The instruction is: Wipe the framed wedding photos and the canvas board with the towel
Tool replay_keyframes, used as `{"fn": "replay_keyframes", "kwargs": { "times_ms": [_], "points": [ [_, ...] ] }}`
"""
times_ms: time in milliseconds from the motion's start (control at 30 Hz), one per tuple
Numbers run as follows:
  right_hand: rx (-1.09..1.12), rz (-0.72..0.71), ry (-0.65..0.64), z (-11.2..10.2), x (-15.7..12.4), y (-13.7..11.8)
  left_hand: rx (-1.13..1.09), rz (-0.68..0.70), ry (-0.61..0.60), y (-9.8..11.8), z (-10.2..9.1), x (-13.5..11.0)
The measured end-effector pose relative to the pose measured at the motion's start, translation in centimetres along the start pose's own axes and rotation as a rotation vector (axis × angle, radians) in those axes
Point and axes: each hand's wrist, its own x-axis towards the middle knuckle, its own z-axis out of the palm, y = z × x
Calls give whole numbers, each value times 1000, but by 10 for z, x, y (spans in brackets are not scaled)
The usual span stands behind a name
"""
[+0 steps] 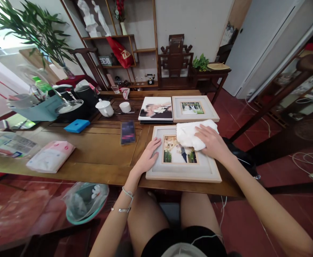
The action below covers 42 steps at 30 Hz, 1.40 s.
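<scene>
A light wooden picture frame [183, 173] lies flat on the table in front of me, with a wide pale mat around a small wedding photo [172, 151]. My left hand [149, 156] rests on its left edge, fingers stretched flat and thumb apart. A folded white cloth [187, 134] covers the frame's upper right part and a corner of the photo. My right hand [209, 139] presses on this cloth and holds it against the frame, fingers spread over it. Behind lie a second framed photo [176, 107] and a white-edged photo board [145, 107] stacked on something dark.
The wooden table [102, 150] bears a dark booklet [127, 132], a tissue pack [51, 157], a blue box [77, 125], a lidded white cup [104, 107] and a small white bowl [125, 107]. Below its front edge stands a lined waste bin [86, 205].
</scene>
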Motion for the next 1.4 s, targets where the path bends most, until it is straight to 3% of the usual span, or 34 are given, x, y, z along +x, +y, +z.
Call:
{"fn": "replay_keyframes", "kwargs": {
  "times_ms": [100,300,467,667,767,900,1000,1167,1300,1400],
  "points": [
    [-68,37,-86,14,4,-6,-33,7,13,-2,1,-2],
    [-95,97,-82,21,-3,-7,-160,32,39,1,-3,0],
    [-82,36,-155,8,-10,-28,-199,25,28,-2,-2,1],
    [50,-146,-278,-16,-21,-63,-138,30,18,-8,2,-1],
    [-4,-115,-243,-13,-12,-52,-125,58,16,-12,3,-1],
    [-167,36,-143,6,15,-19,-105,69,9,-16,4,-3],
    [-211,106,-147,16,29,-10,-103,54,5,-16,4,-4],
    [-178,31,-292,6,9,-48,-74,56,17,-10,4,-4],
    [52,-66,-373,-21,-20,-90,-40,44,34,-6,5,-4],
    [242,-111,-374,-34,-26,-97,-41,41,33,-6,5,-5]
  ]
}}
